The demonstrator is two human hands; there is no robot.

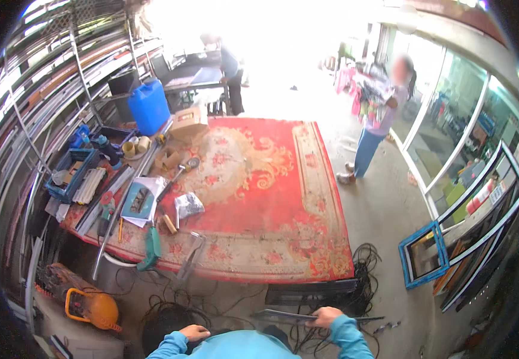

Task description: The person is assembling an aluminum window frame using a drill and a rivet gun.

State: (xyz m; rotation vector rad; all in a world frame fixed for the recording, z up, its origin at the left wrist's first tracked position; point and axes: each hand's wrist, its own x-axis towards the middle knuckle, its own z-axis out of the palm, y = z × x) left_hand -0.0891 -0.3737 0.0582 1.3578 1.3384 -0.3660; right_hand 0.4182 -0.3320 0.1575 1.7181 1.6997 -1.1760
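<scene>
Since the dark strip (pixel 288 315) looks light, stiff, mid-length hold suits; right hand (pixel 326 316) pinches it, left hand (pixel 195 332) fingers unclear.

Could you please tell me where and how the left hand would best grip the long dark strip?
Probably by its exposed left end, coming from the left with the palm down. The long dark strip is slender and lies roughly sideways; the right hand grips it further right, leaving that end uncovered on the side of the left hand.
</scene>
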